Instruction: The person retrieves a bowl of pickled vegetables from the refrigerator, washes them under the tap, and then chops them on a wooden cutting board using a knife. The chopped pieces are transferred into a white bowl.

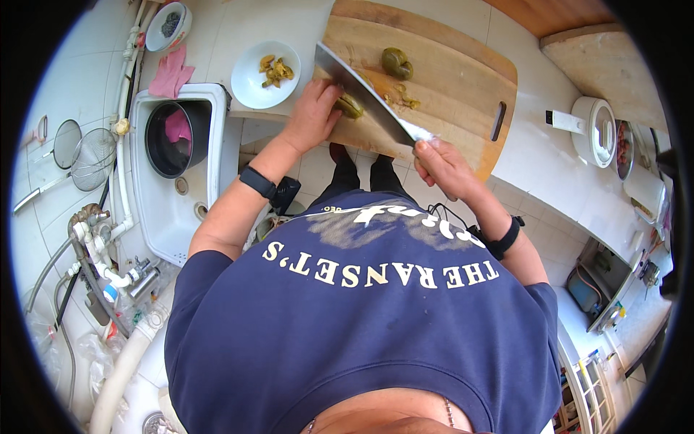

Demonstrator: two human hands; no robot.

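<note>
My right hand [445,167] grips the handle of a broad Chinese cleaver [366,92], whose blade slants up and left across the wooden cutting board [455,70]. Under the fingers of my left hand [314,115] lies a green, pickled-looking vegetable piece [349,106], held on the board to the left of the blade. Another whole green vegetable [397,63] rests farther back. Small cut scraps [401,96] and a wet patch lie just beyond the blade. Left of the board stands a white bowl [265,92] with several yellow-green cut pieces [276,70] in it.
At left, a white sink [142,217] holds a dark pot [157,165] with a pink cloth [178,126] inside. A pink glove or cloth [171,73] lies behind the sink, near a second bowl [154,30]. A lidded white pan [593,133] stands right of the board.
</note>
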